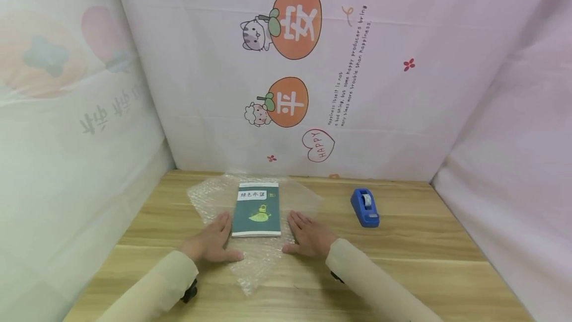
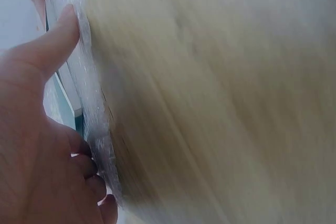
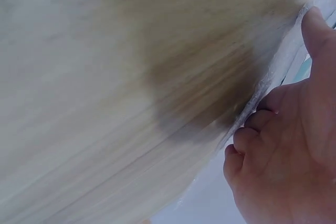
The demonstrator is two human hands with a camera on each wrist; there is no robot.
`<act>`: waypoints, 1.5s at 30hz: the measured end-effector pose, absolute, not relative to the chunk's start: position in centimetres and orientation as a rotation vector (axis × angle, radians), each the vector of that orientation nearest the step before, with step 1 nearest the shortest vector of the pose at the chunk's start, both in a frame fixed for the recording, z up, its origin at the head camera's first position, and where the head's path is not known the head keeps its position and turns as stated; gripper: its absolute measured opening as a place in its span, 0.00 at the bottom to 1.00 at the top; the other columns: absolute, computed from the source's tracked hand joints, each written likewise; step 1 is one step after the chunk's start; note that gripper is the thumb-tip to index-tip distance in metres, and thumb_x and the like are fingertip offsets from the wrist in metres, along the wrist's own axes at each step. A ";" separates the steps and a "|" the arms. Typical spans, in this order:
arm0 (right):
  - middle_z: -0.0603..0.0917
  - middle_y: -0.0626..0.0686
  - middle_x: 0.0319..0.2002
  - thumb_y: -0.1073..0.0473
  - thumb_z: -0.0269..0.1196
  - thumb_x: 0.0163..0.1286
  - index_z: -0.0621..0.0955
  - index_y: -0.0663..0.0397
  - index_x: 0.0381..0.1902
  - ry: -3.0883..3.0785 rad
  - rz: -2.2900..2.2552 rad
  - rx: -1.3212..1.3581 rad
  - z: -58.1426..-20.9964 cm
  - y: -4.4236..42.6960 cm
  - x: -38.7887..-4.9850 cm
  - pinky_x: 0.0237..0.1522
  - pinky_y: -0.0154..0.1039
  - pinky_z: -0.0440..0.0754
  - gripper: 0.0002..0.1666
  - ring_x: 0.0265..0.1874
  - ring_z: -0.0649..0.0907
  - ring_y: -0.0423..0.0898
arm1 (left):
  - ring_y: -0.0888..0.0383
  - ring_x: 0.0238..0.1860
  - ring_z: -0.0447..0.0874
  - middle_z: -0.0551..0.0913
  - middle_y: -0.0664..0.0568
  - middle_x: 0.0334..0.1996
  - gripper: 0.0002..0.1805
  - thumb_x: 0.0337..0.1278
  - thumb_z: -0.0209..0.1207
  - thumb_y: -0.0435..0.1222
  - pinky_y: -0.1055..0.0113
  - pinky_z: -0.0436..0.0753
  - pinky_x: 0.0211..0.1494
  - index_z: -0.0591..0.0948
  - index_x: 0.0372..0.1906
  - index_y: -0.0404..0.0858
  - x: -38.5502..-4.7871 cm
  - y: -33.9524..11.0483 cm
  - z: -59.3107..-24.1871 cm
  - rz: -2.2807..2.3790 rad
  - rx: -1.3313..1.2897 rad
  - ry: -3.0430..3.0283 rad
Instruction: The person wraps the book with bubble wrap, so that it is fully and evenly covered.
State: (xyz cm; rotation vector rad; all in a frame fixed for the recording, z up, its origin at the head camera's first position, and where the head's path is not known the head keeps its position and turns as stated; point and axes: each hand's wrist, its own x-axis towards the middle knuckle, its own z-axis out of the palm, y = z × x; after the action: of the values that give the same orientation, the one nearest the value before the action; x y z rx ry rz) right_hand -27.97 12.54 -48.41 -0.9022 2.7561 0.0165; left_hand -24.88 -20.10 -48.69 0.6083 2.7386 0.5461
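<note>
A green book (image 1: 256, 220) with white bands and a yellow drawing on its cover lies on a sheet of clear bubble wrap (image 1: 254, 260), set cornerwise on the table. My left hand (image 1: 214, 242) rests palm down on the wrap just left of the book, thumb spread toward the near corner. On the book's other side my right hand (image 1: 310, 235) lies flat on the wrap, its thumb also pointing inward. Both hands have their fingers extended and hold nothing. In the left wrist view the thumb (image 2: 60, 40) touches the wrap's edge, with the book's side behind it.
A blue tape dispenser (image 1: 365, 207) with a roll of tape stands to the right on the wooden table (image 1: 415, 262). White printed cloth (image 1: 380, 113) hangs behind the table, and more cloth borders it at left and right.
</note>
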 end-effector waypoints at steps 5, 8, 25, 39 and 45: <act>0.55 0.63 0.85 0.24 0.53 0.76 0.55 0.64 0.84 2.753 -0.008 -0.873 -48.5 14.0 -27.5 0.85 0.51 0.60 0.59 0.86 0.56 0.58 | 0.31 0.86 0.40 0.42 0.26 0.84 0.67 0.61 0.65 0.67 0.37 0.53 0.87 0.48 0.82 0.22 -24.8 -18.7 -49.0 0.517 0.592 2.743; 0.54 0.63 0.86 0.23 0.53 0.75 0.55 0.63 0.84 2.747 -0.030 -0.845 -48.7 14.8 -27.3 0.86 0.51 0.59 0.60 0.86 0.55 0.57 | 0.32 0.86 0.41 0.42 0.26 0.84 0.67 0.60 0.65 0.67 0.38 0.53 0.87 0.49 0.82 0.22 -24.7 -17.9 -49.0 0.514 0.598 2.743; 0.51 0.62 0.86 0.24 0.55 0.75 0.52 0.62 0.85 2.724 -0.131 -0.750 -48.6 19.4 -26.7 0.86 0.55 0.57 0.61 0.86 0.53 0.59 | 0.32 0.86 0.42 0.44 0.26 0.84 0.70 0.58 0.57 0.76 0.37 0.54 0.86 0.50 0.82 0.22 -25.6 -13.8 -50.4 0.447 0.704 2.779; 0.52 0.65 0.86 0.27 0.59 0.73 0.54 0.65 0.84 2.724 -0.217 -0.715 -48.4 22.1 -26.7 0.84 0.61 0.58 0.62 0.85 0.54 0.64 | 0.36 0.87 0.41 0.44 0.29 0.85 0.74 0.53 0.53 0.81 0.40 0.54 0.87 0.50 0.83 0.25 -26.3 -11.1 -51.1 0.433 0.698 2.793; 0.52 0.64 0.86 0.27 0.59 0.73 0.54 0.64 0.84 2.731 -0.219 -0.698 -48.1 22.8 -26.9 0.84 0.61 0.59 0.61 0.85 0.55 0.65 | 0.34 0.87 0.42 0.44 0.28 0.85 0.73 0.55 0.55 0.79 0.38 0.55 0.86 0.49 0.83 0.24 -26.5 -10.1 -50.7 0.407 0.696 2.784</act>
State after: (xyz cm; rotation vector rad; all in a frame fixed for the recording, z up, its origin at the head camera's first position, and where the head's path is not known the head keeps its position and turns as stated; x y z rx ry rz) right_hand -26.86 22.84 -48.15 -0.6978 2.7312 -0.2192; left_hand -26.47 -10.12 -50.66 0.6958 2.7840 0.4074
